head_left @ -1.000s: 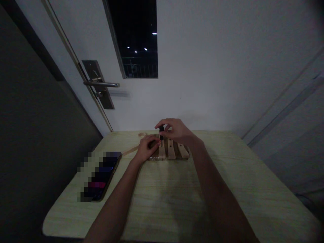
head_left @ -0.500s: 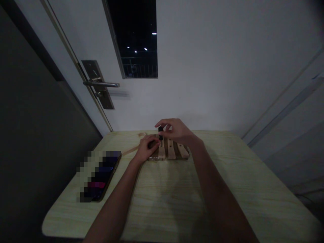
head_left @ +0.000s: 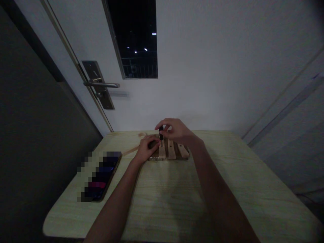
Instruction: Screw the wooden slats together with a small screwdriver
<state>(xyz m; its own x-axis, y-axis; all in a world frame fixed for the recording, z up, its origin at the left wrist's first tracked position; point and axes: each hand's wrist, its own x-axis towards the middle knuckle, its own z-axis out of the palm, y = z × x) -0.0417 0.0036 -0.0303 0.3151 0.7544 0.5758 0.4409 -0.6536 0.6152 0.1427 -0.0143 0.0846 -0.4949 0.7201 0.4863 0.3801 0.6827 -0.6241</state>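
My right hand (head_left: 177,131) holds a small screwdriver (head_left: 161,133) upright by its black handle, thumb and fingers round it. Its shaft points down at a pale wooden piece (head_left: 162,154) on a flat brown block (head_left: 178,155) with a clear-looking front edge. At the block's left side, my left hand (head_left: 146,147) has thumb and forefinger brought together by the screwdriver's tip; what they pinch is too small to make out. Right of the screwdriver lie another wooden piece (head_left: 171,153) and a slanted one (head_left: 183,151), both with dark holes.
A phone (head_left: 105,175), partly pixelated, lies on the wood-grain table (head_left: 162,202) at the left. A thin wooden stick (head_left: 130,150) runs between it and my left hand. Behind the table stands a white door (head_left: 202,84) with a metal handle (head_left: 106,84) and a dark window.
My right forefinger has shifted slightly down at the top of the screwdriver handle. The left hand and the block look unmoved.
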